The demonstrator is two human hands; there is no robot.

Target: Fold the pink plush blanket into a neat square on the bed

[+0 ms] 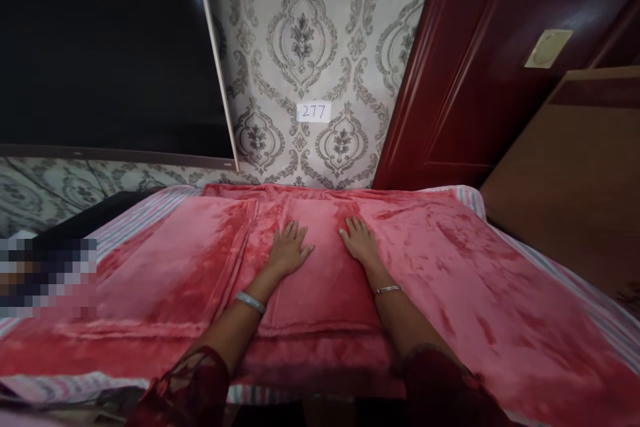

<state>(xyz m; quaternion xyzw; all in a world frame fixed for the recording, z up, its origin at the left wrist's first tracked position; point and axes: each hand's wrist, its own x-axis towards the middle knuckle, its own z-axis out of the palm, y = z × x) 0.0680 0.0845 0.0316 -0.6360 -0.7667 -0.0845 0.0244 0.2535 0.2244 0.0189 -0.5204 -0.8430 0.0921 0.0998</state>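
Observation:
A pink-red plush blanket (pixel 465 280) is spread over the surface in front of me, with folded layers at the left and in the middle. My left hand (pixel 289 250) lies flat on the middle folded part, fingers spread, a bangle on its wrist. Flat on the same folded part, a little to the right, rests my right hand (pixel 360 240), its fingers also apart and a thin bracelet on the wrist. Neither hand grips the cloth. Another folded section (pixel 165 260) lies left of my left hand.
Beneath the blanket, a striped cloth (pixel 140 223) shows at the edges. A dark television screen (pixel 110 53) stands at the back left, before patterned wallpaper (pixel 303 33) bearing a paper marked 277 (pixel 314 111). At right are a dark red wooden panel (pixel 465 80) and a brown board (pixel 575 173).

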